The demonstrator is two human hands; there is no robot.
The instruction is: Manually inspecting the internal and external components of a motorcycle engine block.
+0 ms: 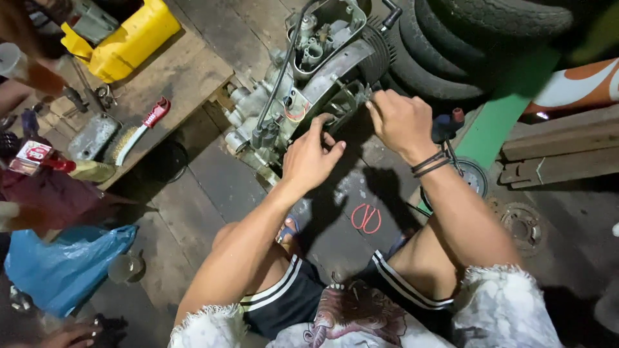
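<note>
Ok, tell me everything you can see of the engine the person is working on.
The engine is grey, dull, grimy-looking metal, lying tilted on the wooden floor before stacked tyres. One end is finned, an open housing on top shows small fittings, and a dark hose runs along it. The left hand and the right hand both touch its near side.

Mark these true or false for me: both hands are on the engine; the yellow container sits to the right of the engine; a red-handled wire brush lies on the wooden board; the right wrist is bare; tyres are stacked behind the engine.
1. Both hands are on the engine: true; the left hand and right hand both touch its lower side.
2. Yellow container right of the engine: false; it sits at upper left.
3. Red-handled wire brush on the wooden board: true.
4. Right wrist bare: false; it wears dark bands.
5. Tyres behind the engine: true.
</note>
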